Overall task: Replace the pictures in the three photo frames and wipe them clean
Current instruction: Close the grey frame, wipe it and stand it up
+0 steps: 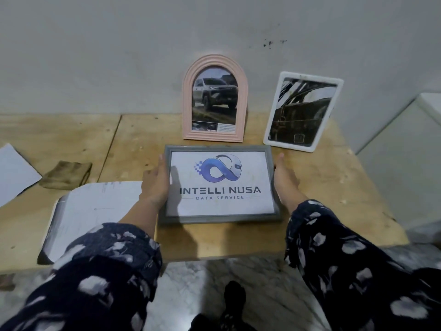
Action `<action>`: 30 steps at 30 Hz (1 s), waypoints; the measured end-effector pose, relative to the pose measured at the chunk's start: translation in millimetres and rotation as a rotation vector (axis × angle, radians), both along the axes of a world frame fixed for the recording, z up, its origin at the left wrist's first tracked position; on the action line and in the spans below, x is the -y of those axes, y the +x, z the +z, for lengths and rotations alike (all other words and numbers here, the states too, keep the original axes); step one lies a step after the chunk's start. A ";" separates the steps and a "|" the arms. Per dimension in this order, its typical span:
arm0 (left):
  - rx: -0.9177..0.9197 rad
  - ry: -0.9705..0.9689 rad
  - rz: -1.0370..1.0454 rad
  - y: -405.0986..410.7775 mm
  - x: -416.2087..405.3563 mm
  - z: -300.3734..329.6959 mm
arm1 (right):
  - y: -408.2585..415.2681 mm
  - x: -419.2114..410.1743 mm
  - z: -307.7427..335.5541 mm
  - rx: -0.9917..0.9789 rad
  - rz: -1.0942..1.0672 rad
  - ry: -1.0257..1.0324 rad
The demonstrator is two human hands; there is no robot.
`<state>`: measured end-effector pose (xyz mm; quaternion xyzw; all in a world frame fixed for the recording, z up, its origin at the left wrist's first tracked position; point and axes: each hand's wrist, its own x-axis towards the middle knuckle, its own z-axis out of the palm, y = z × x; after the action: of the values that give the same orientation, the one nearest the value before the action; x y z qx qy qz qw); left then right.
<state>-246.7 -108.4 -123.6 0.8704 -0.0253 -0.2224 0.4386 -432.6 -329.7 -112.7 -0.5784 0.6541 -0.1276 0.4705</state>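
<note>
— What is seen beyond the work itself?
— A plywood counter (322, 177) is set against a grey wall (119, 56) marked by dark specks.

— And elsewhere?
— A marbled floor (238, 271) is shown below the counter's edge, and a white cabinet-like surface (405, 144) is glimpsed at far right, its nature not determined.

The sheet in the grey photo frame (219, 183) reads "INTELLI NUSA" in large dark capitals, with "DATA SERVICE" in smaller spaced letters beneath, under a blue loop-shaped logo. The car picture in the pink arched frame (215, 99) carries a small caption block at its lower right, too small to read.
</note>
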 end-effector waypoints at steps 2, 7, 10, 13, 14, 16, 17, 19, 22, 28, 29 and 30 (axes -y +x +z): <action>0.026 0.090 -0.003 -1.6 8.4 9.7 | 5.3 6.9 0.9 -0.084 0.047 -0.037; 0.148 0.356 -0.091 6.8 27.1 17.8 | 31.8 13.6 11.3 -0.284 0.437 -0.199; 0.180 0.394 -0.124 19.8 33.8 22.2 | 49.6 15.1 8.6 -0.349 0.650 -0.322; 0.237 0.450 -0.191 33.1 30.5 29.9 | 73.8 12.9 13.4 -0.343 0.755 -0.381; 0.239 0.467 -0.207 37.6 23.8 31.5 | 84.6 10.9 14.8 -0.338 0.806 -0.390; 0.190 0.499 -0.201 47.1 4.8 33.8 | 109.4 -0.6 19.9 -0.320 0.889 -0.366; 0.171 0.531 -0.206 51.6 -5.3 33.7 | 120.1 -7.9 21.9 -0.328 0.943 -0.368; 0.133 0.586 -0.223 59.7 -29.0 33.2 | 143.0 -27.1 22.5 -0.351 1.049 -0.384; 0.119 0.623 -0.251 75.9 -67.2 31.5 | 169.3 -62.6 22.7 -0.367 1.192 -0.444; 0.115 0.734 -0.227 115.6 -154.3 37.9 | 238.2 -149.6 25.1 -0.378 1.420 -0.473; 0.115 0.735 -0.239 121.8 -165.5 38.1 | 247.4 -162.0 24.4 -0.365 1.444 -0.474; 0.109 0.737 -0.250 130.7 -180.8 36.3 | 260.3 -178.4 21.3 -0.340 1.461 -0.469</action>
<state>-116.0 72.4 -87.3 0.9702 -0.0730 -0.2219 0.0643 -172.3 -151.3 -91.4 -0.9577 0.1270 0.1699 0.1943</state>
